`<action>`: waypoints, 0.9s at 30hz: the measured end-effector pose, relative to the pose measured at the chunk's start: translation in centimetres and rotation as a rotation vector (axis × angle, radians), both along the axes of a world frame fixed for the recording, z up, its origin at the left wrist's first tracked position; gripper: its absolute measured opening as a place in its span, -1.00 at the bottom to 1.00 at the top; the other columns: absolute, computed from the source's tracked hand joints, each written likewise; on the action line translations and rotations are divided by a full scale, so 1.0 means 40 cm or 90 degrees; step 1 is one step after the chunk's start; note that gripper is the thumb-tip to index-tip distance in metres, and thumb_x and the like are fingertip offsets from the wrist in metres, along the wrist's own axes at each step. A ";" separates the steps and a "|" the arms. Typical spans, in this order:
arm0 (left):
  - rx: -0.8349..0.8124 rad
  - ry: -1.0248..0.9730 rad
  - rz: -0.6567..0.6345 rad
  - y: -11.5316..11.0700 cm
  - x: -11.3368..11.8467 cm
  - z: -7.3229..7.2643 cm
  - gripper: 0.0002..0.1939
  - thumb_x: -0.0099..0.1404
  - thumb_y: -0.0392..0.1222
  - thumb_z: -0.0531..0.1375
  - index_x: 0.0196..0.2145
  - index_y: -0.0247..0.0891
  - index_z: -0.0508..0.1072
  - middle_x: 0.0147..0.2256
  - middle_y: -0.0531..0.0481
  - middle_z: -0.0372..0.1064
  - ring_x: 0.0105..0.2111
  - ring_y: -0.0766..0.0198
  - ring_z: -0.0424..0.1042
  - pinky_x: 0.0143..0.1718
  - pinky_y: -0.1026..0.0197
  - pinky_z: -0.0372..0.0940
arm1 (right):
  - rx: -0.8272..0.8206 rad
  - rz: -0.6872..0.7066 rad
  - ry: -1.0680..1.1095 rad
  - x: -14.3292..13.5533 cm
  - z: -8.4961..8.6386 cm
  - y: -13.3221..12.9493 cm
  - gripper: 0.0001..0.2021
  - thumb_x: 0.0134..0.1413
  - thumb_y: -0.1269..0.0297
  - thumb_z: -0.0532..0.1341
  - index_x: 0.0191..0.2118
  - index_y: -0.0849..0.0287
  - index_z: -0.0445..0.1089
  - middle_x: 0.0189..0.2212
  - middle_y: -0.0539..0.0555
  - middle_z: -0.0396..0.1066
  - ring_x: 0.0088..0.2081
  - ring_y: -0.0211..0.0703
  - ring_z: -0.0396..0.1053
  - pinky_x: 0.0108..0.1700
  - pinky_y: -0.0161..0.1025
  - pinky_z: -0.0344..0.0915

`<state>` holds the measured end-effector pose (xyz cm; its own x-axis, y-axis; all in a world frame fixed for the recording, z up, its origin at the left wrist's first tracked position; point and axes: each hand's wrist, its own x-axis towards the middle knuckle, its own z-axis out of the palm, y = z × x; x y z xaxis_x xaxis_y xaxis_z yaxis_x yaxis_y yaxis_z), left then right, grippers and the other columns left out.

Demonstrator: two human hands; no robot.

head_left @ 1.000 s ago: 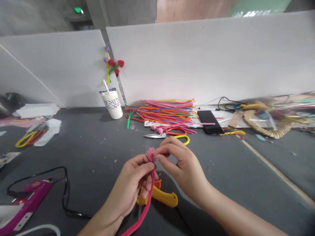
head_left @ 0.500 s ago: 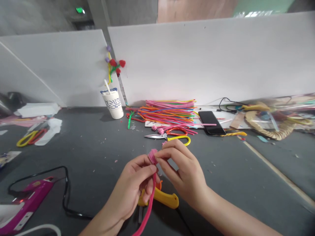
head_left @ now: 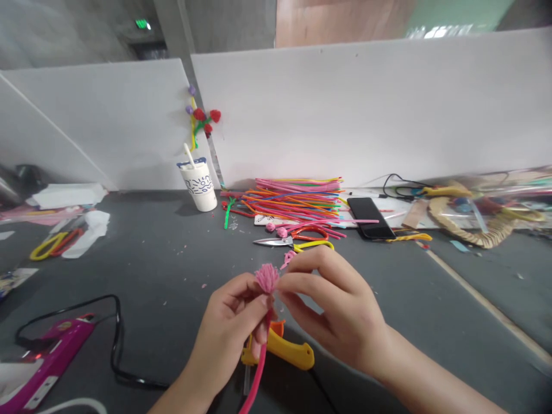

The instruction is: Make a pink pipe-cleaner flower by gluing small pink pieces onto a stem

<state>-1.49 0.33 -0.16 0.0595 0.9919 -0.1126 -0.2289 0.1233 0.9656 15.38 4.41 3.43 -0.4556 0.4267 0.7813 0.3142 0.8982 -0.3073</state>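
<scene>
My left hand pinches a pink pipe cleaner just below a tuft of lighter pink strands, which fans out at the top. The stem's lower part runs down past the frame's bottom edge. My right hand is beside the tuft, fingers bent and a little apart, with nothing visible between them. Its index fingertip is at the tuft's right side; whether it touches, I cannot tell. Beneath both hands lies a yellow glue gun with an orange trigger, partly hidden by my left hand.
Scissors and a curled pink piece lie beyond my hands. Behind them are a heap of colored pipe cleaners and a phone. A patterned cup stands back left. A magenta power strip with a black cable sits left.
My right hand has drawn slightly right, away from the tuft, and its fingertips have loosened. The tuft now shows more fully, its strands spread. My left hand keeps its pinch.
</scene>
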 end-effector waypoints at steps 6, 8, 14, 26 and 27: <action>0.006 0.035 0.025 -0.009 0.010 0.010 -0.87 0.19 -0.16 0.27 -0.45 -0.24 0.46 -0.70 0.15 0.28 -0.78 0.46 0.19 -0.76 0.42 0.13 | 0.003 -0.013 -0.008 -0.002 -0.002 0.005 -0.86 0.14 0.53 0.19 -0.23 0.16 0.38 -0.33 0.09 0.39 -0.33 -0.17 0.34 -0.30 -0.24 0.34; 0.005 0.039 0.028 -0.009 0.011 0.011 -0.87 0.18 -0.16 0.27 -0.46 -0.24 0.45 -0.69 0.14 0.29 -0.78 0.46 0.18 -0.76 0.42 0.13 | 0.001 -0.009 -0.009 0.000 -0.002 0.006 -0.86 0.15 0.53 0.19 -0.25 0.15 0.38 -0.34 0.09 0.39 -0.34 -0.17 0.33 -0.30 -0.24 0.33; -0.009 0.047 -0.015 -0.008 0.001 0.005 -0.86 0.24 -0.15 0.23 -0.43 -0.24 0.44 -0.66 0.13 0.30 -0.77 0.49 0.17 -0.76 0.45 0.08 | -0.016 -0.005 -0.015 0.001 -0.003 0.009 -0.89 0.18 0.51 0.17 -0.29 0.16 0.37 -0.35 0.09 0.40 -0.33 -0.17 0.33 -0.30 -0.23 0.32; -0.020 0.078 -0.028 0.003 0.003 0.024 -0.81 0.23 -0.21 0.19 -0.53 -0.25 0.37 -0.66 0.16 0.20 -0.73 0.52 0.05 -0.73 0.45 -0.06 | -0.071 -0.026 -0.039 -0.003 0.001 0.009 -0.90 0.20 0.45 0.18 -0.35 0.18 0.35 -0.38 0.10 0.38 -0.32 -0.13 0.33 -0.30 -0.22 0.31; -0.014 0.081 -0.024 0.003 0.003 0.026 -0.81 0.23 -0.21 0.19 -0.53 -0.25 0.37 -0.65 0.16 0.20 -0.72 0.51 0.06 -0.72 0.44 -0.06 | -0.069 -0.028 -0.038 -0.003 0.001 0.009 -0.89 0.20 0.46 0.18 -0.36 0.18 0.35 -0.39 0.09 0.37 -0.34 -0.14 0.32 -0.31 -0.23 0.31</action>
<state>-1.38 0.45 0.87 0.0810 0.9863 -0.1436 -0.0996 0.1514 0.9834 15.25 4.76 3.46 -0.4786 0.5273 0.7021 0.3731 0.8459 -0.3810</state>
